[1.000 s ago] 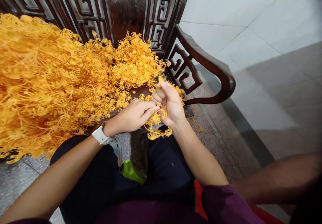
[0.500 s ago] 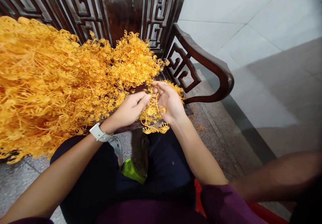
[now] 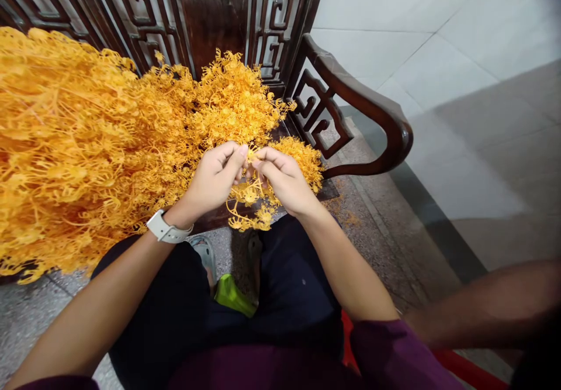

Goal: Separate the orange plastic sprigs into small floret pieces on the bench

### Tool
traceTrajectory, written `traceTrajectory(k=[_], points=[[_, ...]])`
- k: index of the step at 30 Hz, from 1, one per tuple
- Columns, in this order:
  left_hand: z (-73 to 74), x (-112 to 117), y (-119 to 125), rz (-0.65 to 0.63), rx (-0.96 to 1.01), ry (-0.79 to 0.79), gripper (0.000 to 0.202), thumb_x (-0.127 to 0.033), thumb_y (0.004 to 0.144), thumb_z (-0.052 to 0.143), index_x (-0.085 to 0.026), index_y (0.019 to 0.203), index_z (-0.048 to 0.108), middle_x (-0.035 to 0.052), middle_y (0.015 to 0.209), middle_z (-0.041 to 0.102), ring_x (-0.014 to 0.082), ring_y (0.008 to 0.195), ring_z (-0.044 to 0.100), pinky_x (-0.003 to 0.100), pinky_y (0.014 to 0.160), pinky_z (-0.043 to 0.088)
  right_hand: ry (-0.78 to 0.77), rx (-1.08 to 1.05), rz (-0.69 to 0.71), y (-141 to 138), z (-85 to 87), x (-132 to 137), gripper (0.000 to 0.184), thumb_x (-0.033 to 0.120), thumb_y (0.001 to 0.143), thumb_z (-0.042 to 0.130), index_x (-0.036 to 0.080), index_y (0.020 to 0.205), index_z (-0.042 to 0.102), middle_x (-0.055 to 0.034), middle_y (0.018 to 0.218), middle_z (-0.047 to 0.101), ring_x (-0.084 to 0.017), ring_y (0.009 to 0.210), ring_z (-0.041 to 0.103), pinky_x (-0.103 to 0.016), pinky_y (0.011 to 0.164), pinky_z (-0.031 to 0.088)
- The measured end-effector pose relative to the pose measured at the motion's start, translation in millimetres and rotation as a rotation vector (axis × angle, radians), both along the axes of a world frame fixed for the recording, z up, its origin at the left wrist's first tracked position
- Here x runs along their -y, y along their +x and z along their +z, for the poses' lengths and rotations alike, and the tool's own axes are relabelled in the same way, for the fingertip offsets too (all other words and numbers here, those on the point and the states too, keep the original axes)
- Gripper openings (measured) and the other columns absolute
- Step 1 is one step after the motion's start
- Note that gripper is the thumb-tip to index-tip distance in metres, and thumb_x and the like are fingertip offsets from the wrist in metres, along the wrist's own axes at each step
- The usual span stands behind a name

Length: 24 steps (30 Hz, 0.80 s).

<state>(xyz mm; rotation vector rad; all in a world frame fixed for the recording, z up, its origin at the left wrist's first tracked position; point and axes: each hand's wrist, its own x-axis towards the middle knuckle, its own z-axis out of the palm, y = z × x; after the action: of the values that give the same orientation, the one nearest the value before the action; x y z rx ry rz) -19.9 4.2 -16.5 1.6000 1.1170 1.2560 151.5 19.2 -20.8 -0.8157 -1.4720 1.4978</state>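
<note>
Orange branching sprig (image 3: 250,198) is what I've got on my feed, pinched between both hands just over the front edge of the dark carved bench (image 3: 274,27). Left hand (image 3: 214,179) and right hand (image 3: 283,182) are close together, fingers clamped on it. Big heap of orange sprigs (image 3: 87,144) sits on the seat toward the left end, against the backrest. Someone else's blurry forearm (image 3: 482,302) pokes in past the right armrest (image 3: 359,95).

A carved dark wooden bench (image 3: 397,138) stands on speckled terrazzo (image 3: 385,261) beside pale tiles (image 3: 372,51).
</note>
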Motion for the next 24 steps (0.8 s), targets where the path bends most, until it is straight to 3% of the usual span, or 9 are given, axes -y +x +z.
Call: traceTrajectory(k=[4,8,10,12,15,24], points=[[-0.2,0.3,-1.6,0.011,-0.034,0.013,0.046,-0.047,0.107,0.055,-0.019,0.071,0.056,-0.0018,0.060,0.053,0.0112,0.054,0.049,0.027,0.054,0.039,-0.052,-0.067,-0.023,-1.5,-0.2,0.2,0.024,0.041,0.098,0.068,0.020,0.087,0.066,0.0006,0.080,0.068,-0.010,0.067,0.053,-0.026,0.064,0.043],[-0.4,3.1,-4.6,-0.029,-0.203,0.061,0.043,-0.048,0.109,0.050,-0.019,0.079,0.061,-0.0004,0.068,0.056,0.0130,0.062,0.052,0.030,0.061,0.039,-0.105,-0.136,-0.103,-3.5,2.3,2.2,0.021,0.037,0.094,0.072,0.019,0.085,0.066,0.0011,0.078,0.065,-0.009,0.066,0.054,-0.023,0.061,0.042],[0.0,4.7,-4.9,-0.067,-0.196,0.040,0.046,-0.051,0.110,0.047,-0.019,0.080,0.060,0.0002,0.069,0.057,0.0133,0.064,0.053,0.031,0.062,0.040,-0.176,-0.172,-0.122,-3.1,5.3,2.7,0.021,0.036,0.091,0.074,0.020,0.085,0.063,0.0041,0.071,0.059,-0.006,0.056,0.046,-0.022,0.052,0.035],[0.1,5.8,-4.3,-0.099,-0.149,0.002,0.049,-0.055,0.110,0.044,-0.019,0.080,0.060,0.0003,0.070,0.058,0.0131,0.064,0.054,0.030,0.063,0.041,-0.270,-0.201,-0.122,-1.3,9.0,2.5,0.021,0.035,0.089,0.075,0.021,0.085,0.060,0.0095,0.061,0.045,-0.004,0.045,0.029,-0.021,0.044,0.023],[-1.1,6.4,-2.7,-0.130,-0.105,-0.047,0.051,-0.057,0.110,0.042,-0.019,0.082,0.062,0.0003,0.071,0.058,0.0124,0.063,0.054,0.030,0.062,0.042,-0.337,-0.215,-0.123,2.8,14.1,1.3,0.019,0.035,0.089,0.072,0.022,0.084,0.059,0.0142,0.053,0.026,-0.004,0.042,0.009,-0.021,0.040,0.011],[-5.0,7.1,1.5,-0.113,-0.099,-0.031,0.049,-0.058,0.110,0.042,-0.019,0.087,0.063,0.0010,0.072,0.059,0.0128,0.065,0.055,0.029,0.061,0.044,-0.259,-0.190,-0.201,4.8,20.7,7.3,0.028,0.043,0.088,0.078,0.025,0.085,0.057,0.0152,0.047,0.025,-0.004,0.038,0.012,-0.021,0.037,0.012]])
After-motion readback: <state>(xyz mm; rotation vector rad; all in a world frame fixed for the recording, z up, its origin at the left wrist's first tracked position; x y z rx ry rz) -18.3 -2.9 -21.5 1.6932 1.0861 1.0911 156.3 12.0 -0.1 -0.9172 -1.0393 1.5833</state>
